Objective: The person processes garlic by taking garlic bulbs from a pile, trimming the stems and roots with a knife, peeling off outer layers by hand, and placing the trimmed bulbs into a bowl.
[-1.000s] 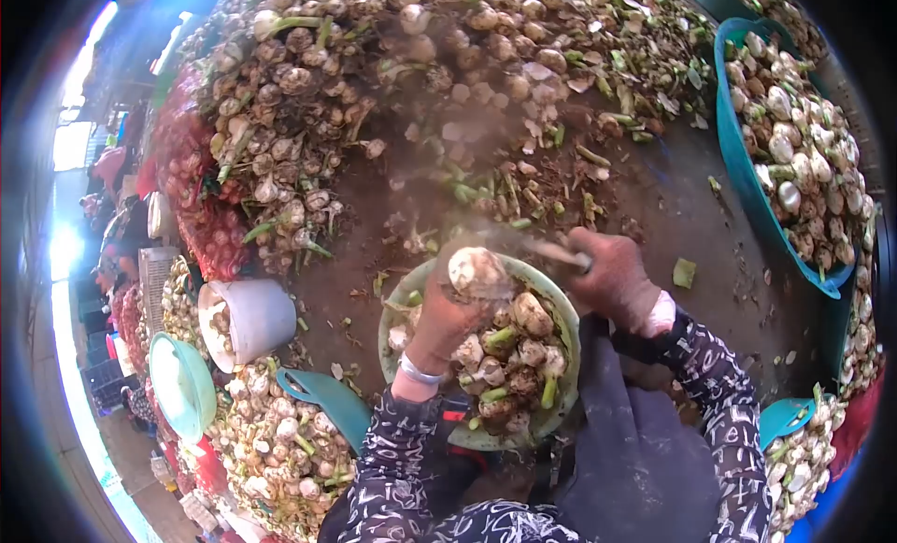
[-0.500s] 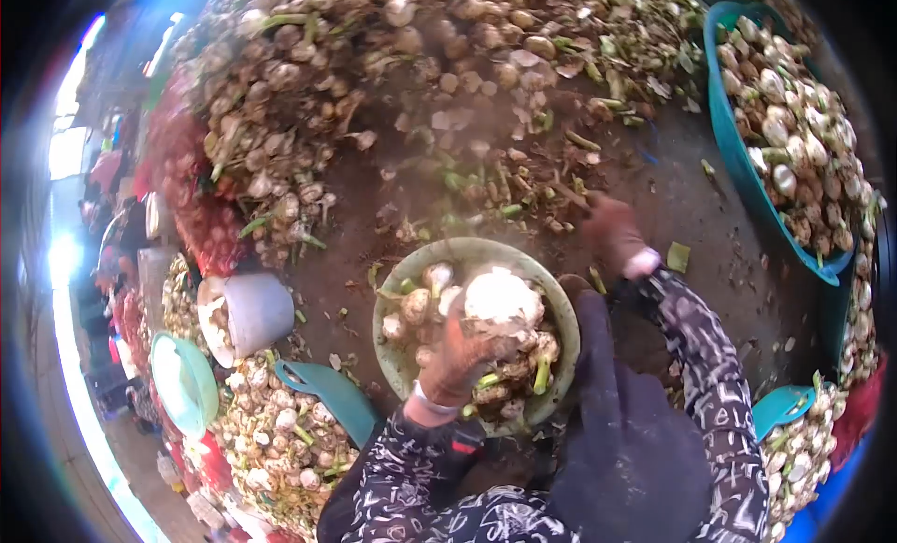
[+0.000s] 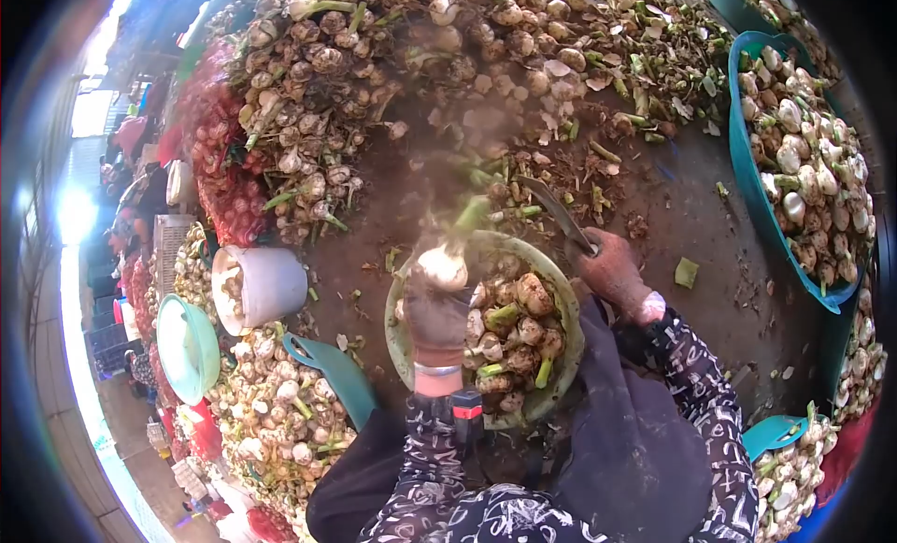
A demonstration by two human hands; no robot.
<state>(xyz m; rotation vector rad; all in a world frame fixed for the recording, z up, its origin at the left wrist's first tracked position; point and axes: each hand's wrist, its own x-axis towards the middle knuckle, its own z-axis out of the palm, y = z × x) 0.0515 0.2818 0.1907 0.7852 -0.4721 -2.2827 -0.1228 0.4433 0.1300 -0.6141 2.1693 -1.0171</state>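
My left hand point(image 3: 437, 326) is closed around a garlic bulb point(image 3: 443, 267), with its green stalk pointing up and away from me. That hand hovers over the left side of a pale green basin point(image 3: 566, 379) between my legs, which holds several trimmed garlic bulbs point(image 3: 509, 323). Right of the basin, my right hand point(image 3: 615, 270) grips a knife point(image 3: 559, 214) by the handle. Its dark blade, slightly curved, points up and left, apart from the bulb.
Heaped garlic point(image 3: 308, 104) with stalks lies ahead and left, beside a red mesh sack point(image 3: 224, 160). A large teal tub point(image 3: 743, 150) full of bulbs stands at right. A white bucket point(image 3: 271, 286) and a mint basin point(image 3: 187, 351) are at left. Cut stalks point(image 3: 523, 211) litter the floor.
My left hand has risen slightly, and a stalked garlic bulb now shows in it instead of the bright white one. My right hand has turned, showing the knife clearly. The view has shifted slightly.
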